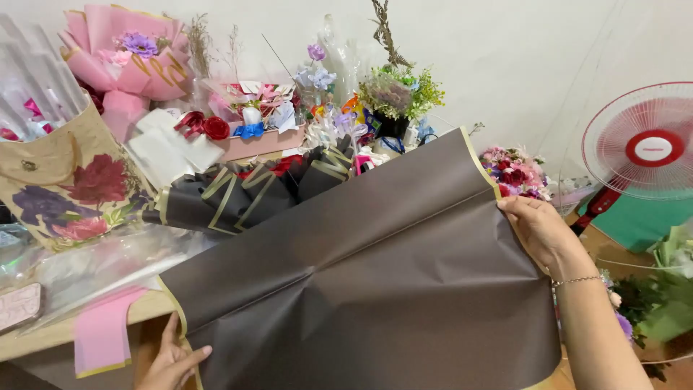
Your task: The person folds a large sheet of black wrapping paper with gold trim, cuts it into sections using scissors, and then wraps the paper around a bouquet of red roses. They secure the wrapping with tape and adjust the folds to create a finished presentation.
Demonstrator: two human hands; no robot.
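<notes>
A large sheet of dark grey-brown wrapping paper (375,274) with a thin gold border lies spread across the table in front of me. My right hand (538,227) pinches its far right edge near the top corner; a thin bracelet circles that wrist. My left hand (172,361) holds the sheet's near left corner at the table's front edge, thumb on the paper. The sheet is creased in soft folds down its middle.
Behind the sheet lies a black-and-gold wrapped bouquet (238,195). A floral paper bag (65,184) stands left, a pink bouquet (126,61) behind it. Pink paper (101,332) hangs off the table front. A red-and-white fan (646,144) stands right, near small flower bunches (514,173).
</notes>
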